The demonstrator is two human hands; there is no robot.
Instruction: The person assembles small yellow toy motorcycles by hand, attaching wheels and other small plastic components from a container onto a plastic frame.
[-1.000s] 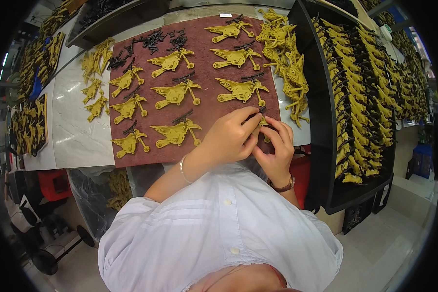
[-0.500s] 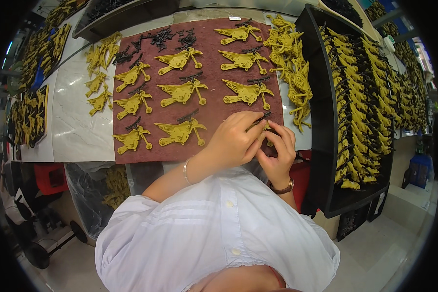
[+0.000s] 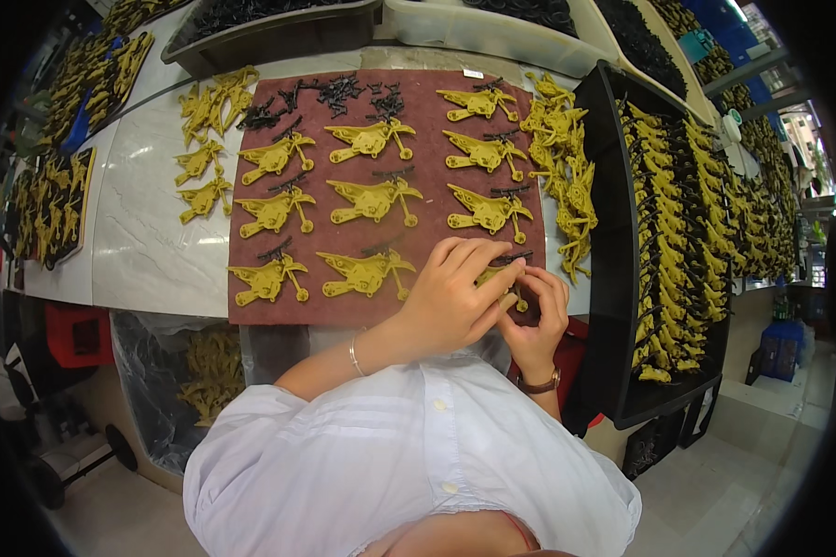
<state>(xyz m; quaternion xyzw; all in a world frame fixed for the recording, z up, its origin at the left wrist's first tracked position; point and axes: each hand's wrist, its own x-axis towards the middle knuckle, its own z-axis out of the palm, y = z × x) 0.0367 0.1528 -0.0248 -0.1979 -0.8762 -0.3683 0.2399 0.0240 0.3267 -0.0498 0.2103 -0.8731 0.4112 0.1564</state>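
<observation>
At the mat's lower right corner, my left hand (image 3: 457, 290) and my right hand (image 3: 541, 317) meet over a yellow plastic part (image 3: 489, 275), fingers closed around it. Most of this part is hidden under the fingers; its round tip shows between the hands. A small black rod-like piece (image 3: 516, 255) lies at its top edge, by my left fingertips. Similar yellow parts (image 3: 372, 199) lie in rows on the dark red mat (image 3: 334, 314), each with a black piece along its upper side. Loose black pieces (image 3: 339, 91) are heaped at the mat's far edge.
Yellow parts pile up (image 3: 567, 186) right of the mat, and more (image 3: 204, 198) lie left on the white table. A black crate (image 3: 615, 278) with rows of assembled parts stands at the right. Bins (image 3: 288, 37) of black pieces line the back. A clear bag (image 3: 149, 371) hangs below.
The view has shifted, so the table sits lower in the picture and more of the back bins shows. Both hands stay at the same yellow part, with small finger movements.
</observation>
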